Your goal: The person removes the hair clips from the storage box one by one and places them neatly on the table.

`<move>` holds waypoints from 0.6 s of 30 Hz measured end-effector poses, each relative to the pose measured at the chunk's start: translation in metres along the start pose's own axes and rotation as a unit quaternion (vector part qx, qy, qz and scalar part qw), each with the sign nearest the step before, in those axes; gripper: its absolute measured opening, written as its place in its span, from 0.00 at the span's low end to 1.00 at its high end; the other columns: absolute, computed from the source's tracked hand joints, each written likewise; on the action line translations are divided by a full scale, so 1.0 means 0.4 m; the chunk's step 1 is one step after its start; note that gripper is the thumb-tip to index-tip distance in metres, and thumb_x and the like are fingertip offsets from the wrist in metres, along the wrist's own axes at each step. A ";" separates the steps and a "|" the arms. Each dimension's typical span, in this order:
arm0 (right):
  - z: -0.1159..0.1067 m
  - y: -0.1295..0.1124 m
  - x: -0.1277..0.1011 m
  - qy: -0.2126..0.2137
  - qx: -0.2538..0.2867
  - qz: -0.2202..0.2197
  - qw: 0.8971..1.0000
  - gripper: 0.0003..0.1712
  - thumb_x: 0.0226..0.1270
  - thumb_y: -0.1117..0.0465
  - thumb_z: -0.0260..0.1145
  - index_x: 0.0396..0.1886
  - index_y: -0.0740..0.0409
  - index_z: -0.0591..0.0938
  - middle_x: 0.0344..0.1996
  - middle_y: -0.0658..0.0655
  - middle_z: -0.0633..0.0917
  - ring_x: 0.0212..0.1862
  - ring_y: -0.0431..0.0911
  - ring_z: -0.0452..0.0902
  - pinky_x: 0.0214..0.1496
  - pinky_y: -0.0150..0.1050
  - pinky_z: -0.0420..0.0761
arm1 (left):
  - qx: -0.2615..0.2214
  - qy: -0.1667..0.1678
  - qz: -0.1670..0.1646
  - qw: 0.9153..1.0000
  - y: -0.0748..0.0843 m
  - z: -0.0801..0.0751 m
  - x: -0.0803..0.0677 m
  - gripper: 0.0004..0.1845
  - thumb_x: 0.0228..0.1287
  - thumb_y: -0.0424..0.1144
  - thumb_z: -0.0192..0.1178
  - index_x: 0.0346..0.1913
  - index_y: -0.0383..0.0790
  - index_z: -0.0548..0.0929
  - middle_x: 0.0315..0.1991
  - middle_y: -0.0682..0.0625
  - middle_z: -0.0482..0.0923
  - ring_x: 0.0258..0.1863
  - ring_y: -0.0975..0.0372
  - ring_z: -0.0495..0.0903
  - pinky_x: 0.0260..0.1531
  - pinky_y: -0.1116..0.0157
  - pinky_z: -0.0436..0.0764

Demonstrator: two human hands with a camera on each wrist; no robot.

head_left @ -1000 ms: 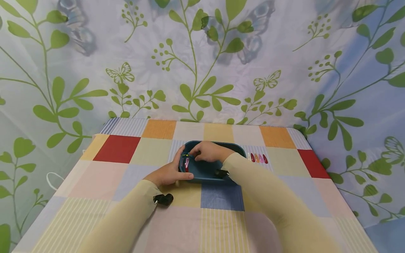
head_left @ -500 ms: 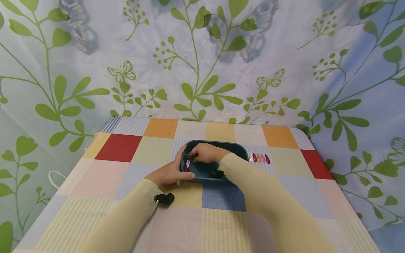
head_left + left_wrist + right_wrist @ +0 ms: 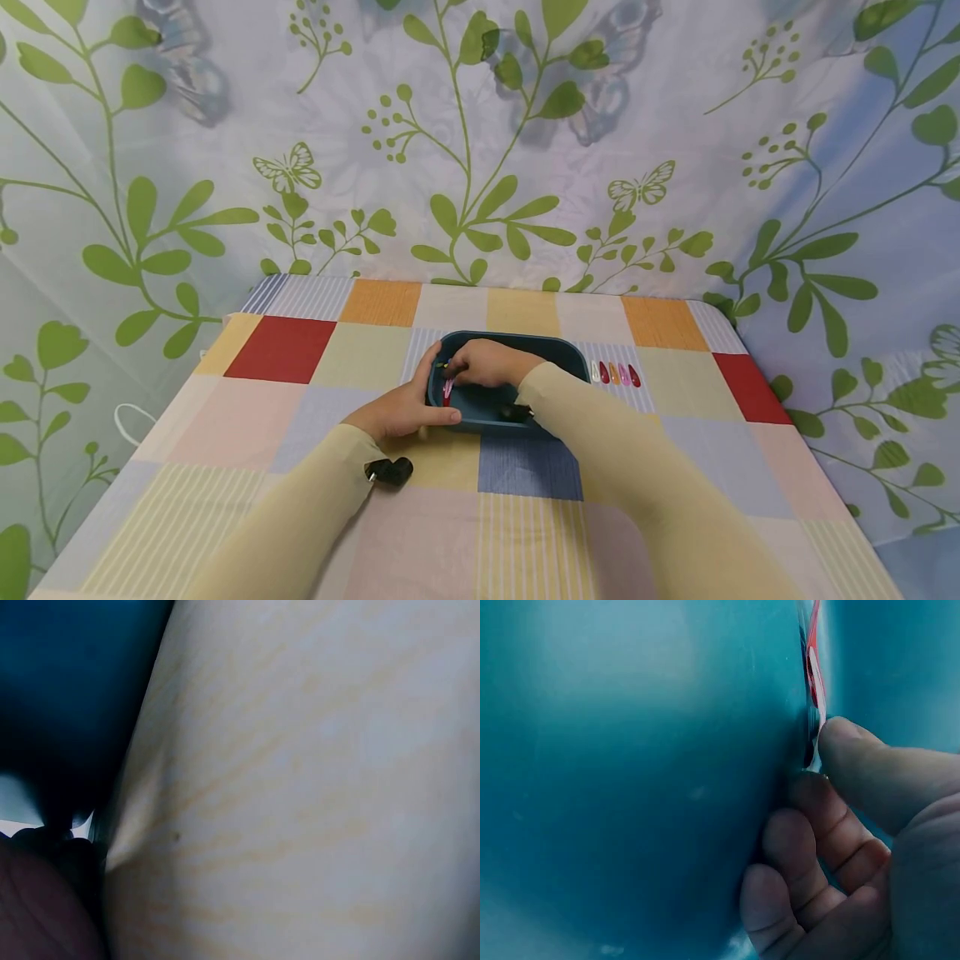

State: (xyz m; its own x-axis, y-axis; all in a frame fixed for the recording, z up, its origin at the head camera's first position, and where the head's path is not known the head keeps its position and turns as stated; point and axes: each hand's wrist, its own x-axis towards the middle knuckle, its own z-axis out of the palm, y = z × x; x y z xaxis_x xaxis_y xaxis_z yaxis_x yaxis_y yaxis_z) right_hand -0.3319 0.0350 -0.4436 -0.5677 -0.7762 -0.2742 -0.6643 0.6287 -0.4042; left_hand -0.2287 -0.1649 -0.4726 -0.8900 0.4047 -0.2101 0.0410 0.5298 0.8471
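A dark teal tray (image 3: pixel 480 403) stands mid-table. My left hand (image 3: pixel 397 410) grips its left front corner, thumb over the front rim and fingers along the left side. In the left wrist view the tray's wall (image 3: pixel 75 682) fills the upper left. My right hand (image 3: pixel 495 363) reaches inside to the left end. There its thumb and forefinger pinch the end of a pink snap hair clip (image 3: pixel 820 694), which stands along the wall. A red clip (image 3: pixel 447 401) lies just in front, and a small yellow-green piece shows by the fingertips. The right fingers partly hide these clips.
Right of the tray, several snap hair clips lie in a neat row, among them an orange clip (image 3: pixel 613 374) and a dark red clip (image 3: pixel 634 376). A patchwork cloth (image 3: pixel 405 533) covers the table. Behind hangs a leaf-patterned curtain (image 3: pixel 330 250); a white cable (image 3: pixel 133 425) loops at left.
The right hand has shifted slightly down inside the tray, its fingertips closing in on the pink hair clip. The left hand keeps its hold on the tray.
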 end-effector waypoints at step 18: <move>0.007 0.007 -0.005 0.008 0.015 0.018 1.000 0.10 0.72 0.58 0.73 0.50 0.50 0.92 0.43 0.47 0.92 0.47 0.39 0.83 0.61 0.40 0.81 | -0.003 -0.003 0.006 1.000 -0.005 -0.001 0.006 0.67 0.61 0.61 0.73 0.85 0.65 0.28 0.83 0.35 0.51 0.71 0.43 0.71 0.76 0.41 0.63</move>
State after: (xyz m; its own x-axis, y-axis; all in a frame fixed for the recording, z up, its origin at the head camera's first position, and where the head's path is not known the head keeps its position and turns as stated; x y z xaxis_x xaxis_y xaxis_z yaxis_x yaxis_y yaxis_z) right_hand -0.3312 0.0380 -0.4467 -0.5985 -0.7527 -0.2743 -0.6288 0.6535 -0.4213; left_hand -0.2310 -0.1652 -0.4747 -0.8865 0.4161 -0.2025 0.0492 0.5198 0.8529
